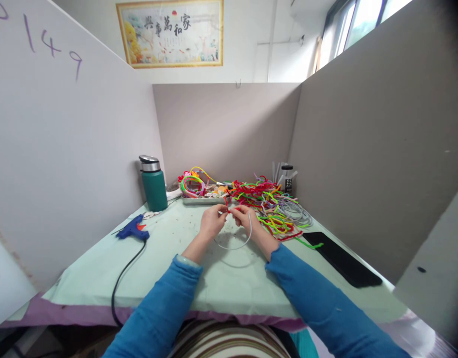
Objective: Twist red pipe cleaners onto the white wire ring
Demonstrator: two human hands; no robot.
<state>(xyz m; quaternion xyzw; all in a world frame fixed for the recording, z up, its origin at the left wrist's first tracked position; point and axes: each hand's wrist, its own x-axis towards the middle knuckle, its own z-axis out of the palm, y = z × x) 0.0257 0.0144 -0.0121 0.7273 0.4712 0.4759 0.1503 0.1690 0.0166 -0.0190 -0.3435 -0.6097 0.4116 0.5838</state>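
Observation:
My left hand (211,222) and my right hand (246,217) meet over the middle of the pale green table (169,268), fingers pinched together. Between them I hold a thin grey hoop-shaped headband (239,244) that curves down toward me. A small bit of red pipe cleaner (228,205) sits at the pinch point on the band. Both sleeves are blue.
A heap of coloured pipe cleaners (274,205) lies behind my right hand, beside a tray (199,200) of headbands. A green flask (153,183) stands at the back left, a blue glue gun (132,229) with its black cord at left, a black phone (341,259) at right. Partition walls surround the table.

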